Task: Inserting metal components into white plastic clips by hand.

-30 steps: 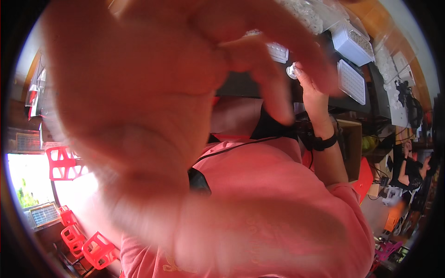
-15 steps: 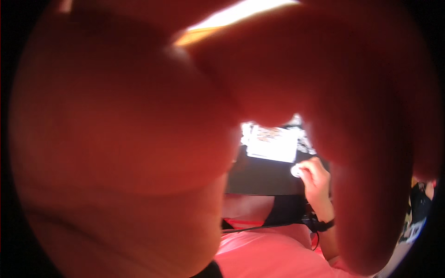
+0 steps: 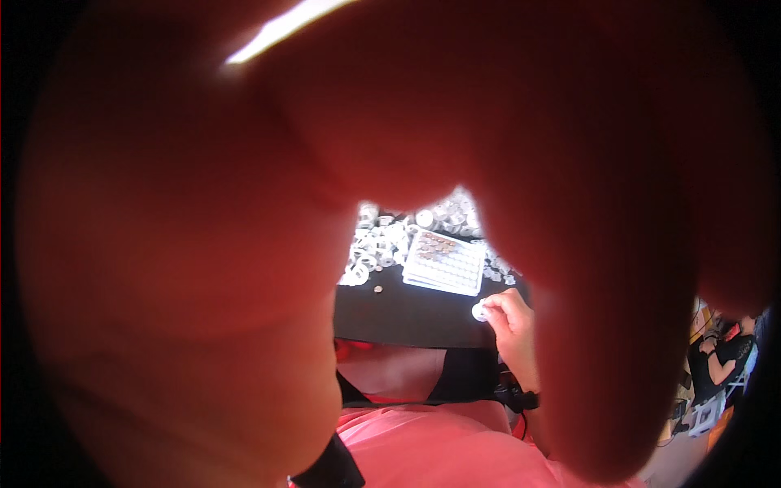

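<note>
Pinching a white piece (image 3: 480, 312), the right hand (image 3: 512, 319) sits apart from the blurred left hand (image 3: 236, 195), whose grip I cannot tell; with less glare, the tray (image 3: 461, 273) beyond the right hand now looks partly filled.

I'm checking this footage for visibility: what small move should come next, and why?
Probably move the left hand aside: dark and blurred, it covers most of the view, leaving mainly a central gap that shows the white tray and the right hand, which pinches a round white piece.
</note>
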`<state>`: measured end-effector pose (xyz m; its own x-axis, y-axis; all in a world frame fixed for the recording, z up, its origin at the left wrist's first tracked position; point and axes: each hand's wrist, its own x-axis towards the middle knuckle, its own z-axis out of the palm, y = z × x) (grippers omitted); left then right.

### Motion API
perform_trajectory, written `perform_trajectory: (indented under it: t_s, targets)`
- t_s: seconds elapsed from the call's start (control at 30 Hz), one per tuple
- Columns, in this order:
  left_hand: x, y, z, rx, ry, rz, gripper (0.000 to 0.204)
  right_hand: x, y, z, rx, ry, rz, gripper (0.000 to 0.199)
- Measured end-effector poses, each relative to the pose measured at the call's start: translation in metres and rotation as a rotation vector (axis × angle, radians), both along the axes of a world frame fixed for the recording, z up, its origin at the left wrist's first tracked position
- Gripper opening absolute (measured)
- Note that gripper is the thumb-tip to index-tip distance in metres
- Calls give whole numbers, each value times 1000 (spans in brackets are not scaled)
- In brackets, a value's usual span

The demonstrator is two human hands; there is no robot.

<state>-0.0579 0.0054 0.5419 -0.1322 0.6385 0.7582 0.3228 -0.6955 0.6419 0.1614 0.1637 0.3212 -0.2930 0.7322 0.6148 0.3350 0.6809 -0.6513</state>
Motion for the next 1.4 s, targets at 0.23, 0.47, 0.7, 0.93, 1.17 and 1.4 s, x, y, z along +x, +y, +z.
perform_trajectory:
  t_s: [0.23,0.47,0.7,0.93,1.17,1.4]
  targets:
    - [-11,-32,2,-112,-141,-231,102,-1,-27,-6,66,-33,-15,10]
    - [-72,100,-166,-598,-982,-883,67,-2,-9,11,39,7,-53,8]
    - [-78,99,-233,-510,-916,-1010,67,-1,-6,7,17,24,-34,9]
    - [-79,97,-234,-560,-825,-925,53,-2,-10,7,29,11,-46,10]
    - [-78,96,-232,-548,-858,-858,45,0,-9,5,50,30,-33,11]
    - [-78,99,-234,-512,-866,-929,59,4,-8,1,39,107,-8,13]
